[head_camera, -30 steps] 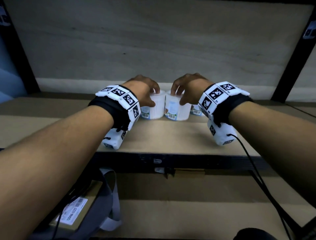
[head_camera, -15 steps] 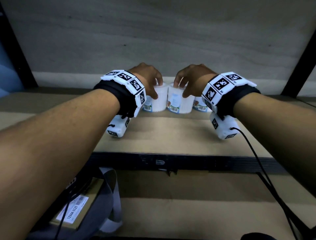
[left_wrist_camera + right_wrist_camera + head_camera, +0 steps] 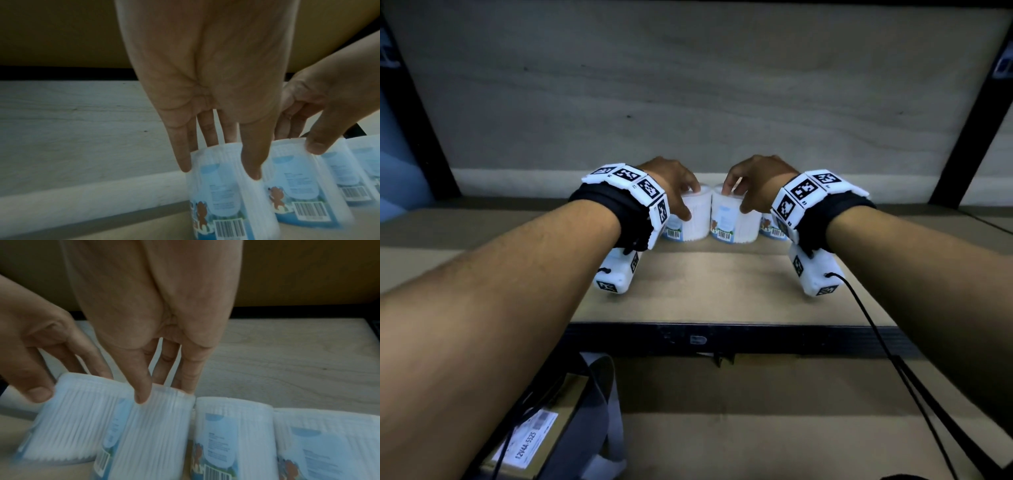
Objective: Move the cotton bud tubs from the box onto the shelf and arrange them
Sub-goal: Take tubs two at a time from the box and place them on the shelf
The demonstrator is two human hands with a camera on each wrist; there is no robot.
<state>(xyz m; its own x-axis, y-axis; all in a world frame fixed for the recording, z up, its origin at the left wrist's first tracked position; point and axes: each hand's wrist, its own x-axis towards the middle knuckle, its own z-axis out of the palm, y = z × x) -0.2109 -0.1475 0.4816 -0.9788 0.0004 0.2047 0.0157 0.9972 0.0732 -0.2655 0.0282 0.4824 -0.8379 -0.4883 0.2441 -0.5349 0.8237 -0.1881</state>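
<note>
Tubs point(image 3: 736, 219) (labels blurred) stand gripped, one per hand: left hand point(image 3: 671, 186), right hand point(image 3: 756, 181).

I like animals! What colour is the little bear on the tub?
Brown. The bear on the tub shows best in the left wrist view.

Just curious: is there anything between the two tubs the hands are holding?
Nothing: the left tub and right tub stand side by side, about touching, seen in the head and left wrist views.
</note>
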